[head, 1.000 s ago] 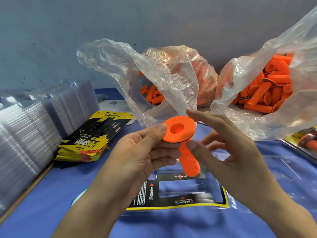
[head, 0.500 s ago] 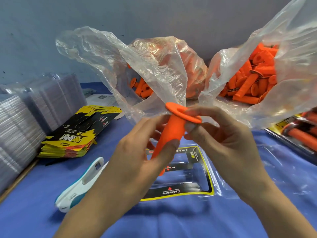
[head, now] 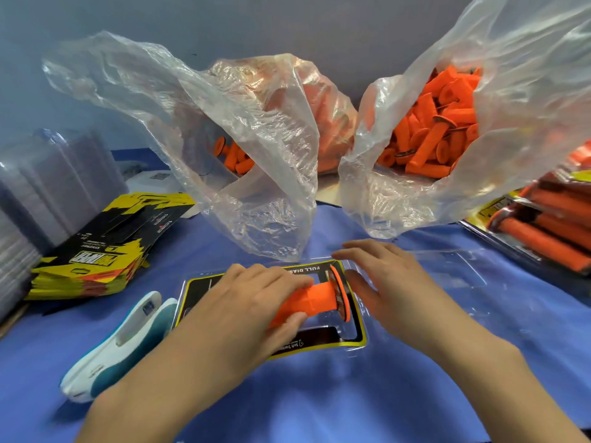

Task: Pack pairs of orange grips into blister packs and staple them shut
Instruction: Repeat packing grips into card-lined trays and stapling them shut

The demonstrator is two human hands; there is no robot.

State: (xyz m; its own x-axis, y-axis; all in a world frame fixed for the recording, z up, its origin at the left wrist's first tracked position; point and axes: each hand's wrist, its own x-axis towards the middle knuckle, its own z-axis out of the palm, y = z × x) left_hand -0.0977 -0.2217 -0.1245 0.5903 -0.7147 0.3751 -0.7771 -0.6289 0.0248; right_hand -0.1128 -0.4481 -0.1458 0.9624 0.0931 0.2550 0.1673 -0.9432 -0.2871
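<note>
The left hand (head: 252, 302) was curled round the shaft of an orange grip (head: 315, 302), holding it on its side in the open blister pack (head: 359, 330) under that hand, flange end toward the right hand (head: 393, 282). The right hand lay loosely spread and gripped nothing, thumb just beside the flange, fingertips over the pack's far edge. A white-and-teal stapler (head: 128, 340) lay just left of the left forearm.

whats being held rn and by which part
The left hand grips one orange grip by its tube, away from the flange end. The right hand, fingers straight, holds nothing.
</note>
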